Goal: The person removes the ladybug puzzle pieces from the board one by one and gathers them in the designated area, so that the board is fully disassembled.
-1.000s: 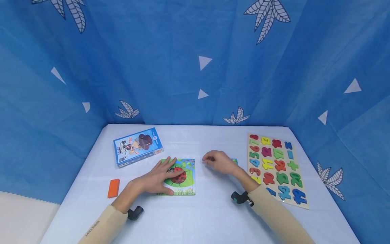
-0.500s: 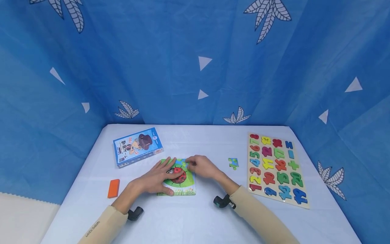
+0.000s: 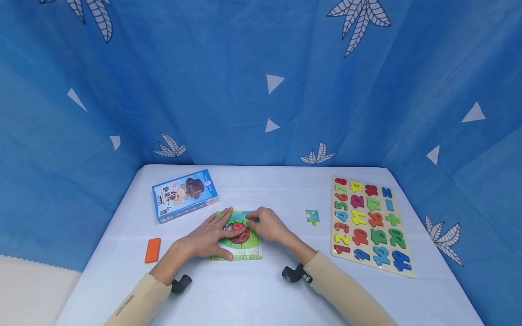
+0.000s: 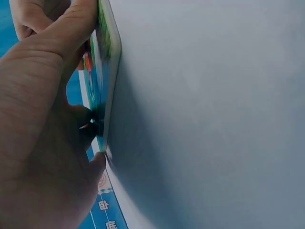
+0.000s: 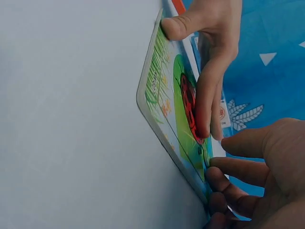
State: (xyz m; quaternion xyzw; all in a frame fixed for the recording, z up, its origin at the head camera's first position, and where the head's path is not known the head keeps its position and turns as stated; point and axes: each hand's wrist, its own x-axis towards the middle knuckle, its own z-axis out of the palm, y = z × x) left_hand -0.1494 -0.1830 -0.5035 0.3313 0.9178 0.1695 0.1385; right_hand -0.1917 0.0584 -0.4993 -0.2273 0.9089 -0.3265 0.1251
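A square ladybug jigsaw puzzle (image 3: 253,254) lies on the white table in the head view. My left hand (image 3: 204,240) rests across its left half, fingers spread, and in the right wrist view its thumb touches the grassy border (image 5: 155,76). At the puzzle's upper right part, my right hand (image 3: 269,225) has thumb and fingers drawn together in a pinch, and the puzzle piece there is mostly hidden by the fingertips. One loose puzzle piece (image 3: 312,216), blue and green, lies to the right of this hand. The left wrist view shows the puzzle's edge (image 4: 113,52) beside the left thumb.
A blue game box (image 3: 185,195) lies behind and left of the puzzle. An orange block (image 3: 152,250) sits near the left forearm. On the right is a wooden number board (image 3: 367,260) with colourful numerals. Blue curtains (image 3: 228,90) enclose the table's back and sides.
My right hand has moved left from beside the loose piece to the puzzle's upper right part, uncovering that piece. My left hand has stayed on the puzzle.
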